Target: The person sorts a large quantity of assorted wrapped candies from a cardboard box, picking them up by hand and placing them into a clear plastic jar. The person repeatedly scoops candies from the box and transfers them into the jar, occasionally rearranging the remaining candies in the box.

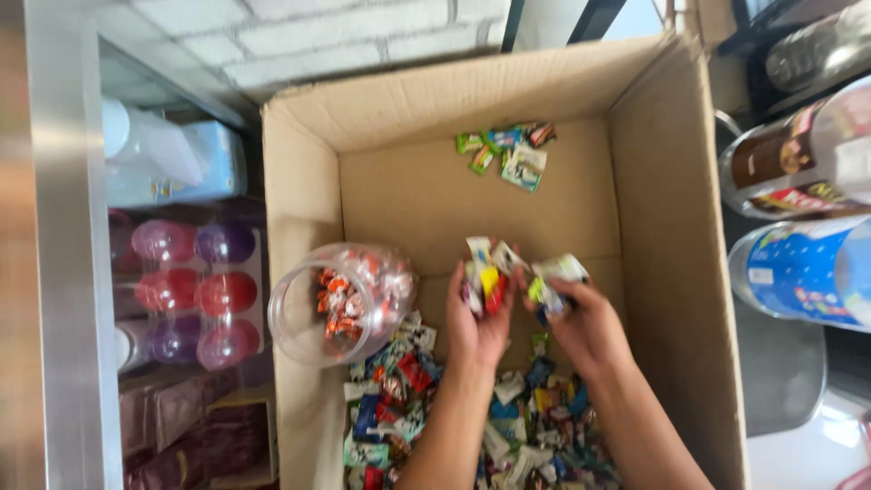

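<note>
Both my hands reach into a large open cardboard box. My left hand clutches a bunch of small wrapped candies in bright colours. My right hand grips more candy wrappers close beside it. Below my hands lies a big pile of mixed wrapped candies on the box floor. A clear plastic jar lies on its side at the box's left wall, partly filled with orange and white candies. A small separate heap of candies sits at the far end of the box.
Left of the box, a glass-fronted shelf holds round pink and purple balls and a pale blue pack. Large jars with brown and blue labels stand to the right. A white brick wall is behind.
</note>
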